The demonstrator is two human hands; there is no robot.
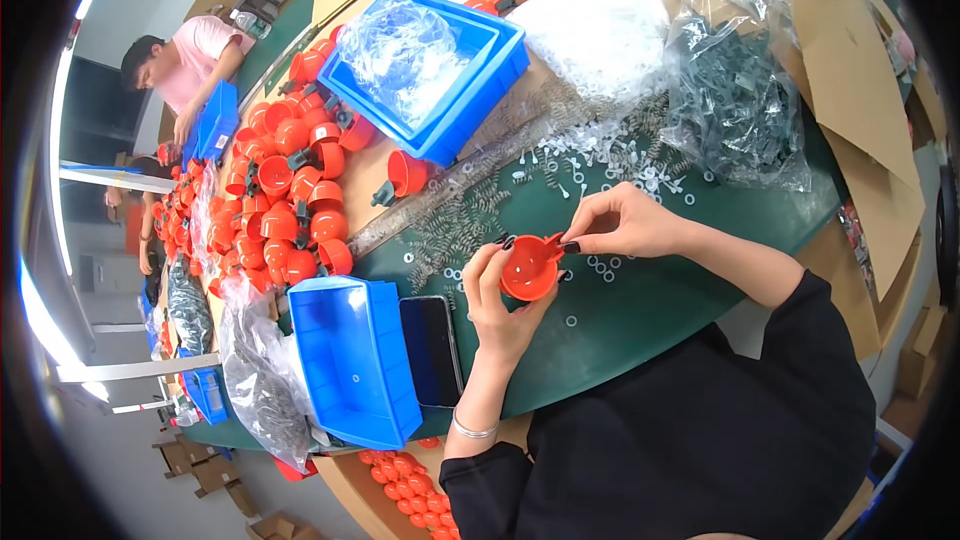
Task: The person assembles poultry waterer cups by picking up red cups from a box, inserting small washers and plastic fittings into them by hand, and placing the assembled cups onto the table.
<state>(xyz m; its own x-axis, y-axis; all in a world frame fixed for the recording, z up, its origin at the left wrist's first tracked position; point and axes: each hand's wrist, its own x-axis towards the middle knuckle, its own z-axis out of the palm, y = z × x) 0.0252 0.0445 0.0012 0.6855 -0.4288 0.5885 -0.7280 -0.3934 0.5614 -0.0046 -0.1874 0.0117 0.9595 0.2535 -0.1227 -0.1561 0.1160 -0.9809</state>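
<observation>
Table (625, 325); one phone (431, 350); left fingers (489, 278) and right fingers (597, 212) hold one cup (526, 270).

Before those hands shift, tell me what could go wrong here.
The cup, held by the left hand and right hand, might slip. Loose rings nearby and springs to its left could scatter under a careless sweep. The phone lies between the blue bin and left forearm, so it may get bumped.

Red cup (528, 272): plastic, smooth, glossy. Tabletop (625, 325): smooth, low sheen. Blue bin (330, 340), tabletop's near edge: smooth plastic. Springs (455, 222): bare metal. Bag (735, 140), tabletop's right edge: clear plastic, crinkled, shiny. Bracelet (474, 431): polished metal. Shirt (690, 440): black cloth, matt.
</observation>
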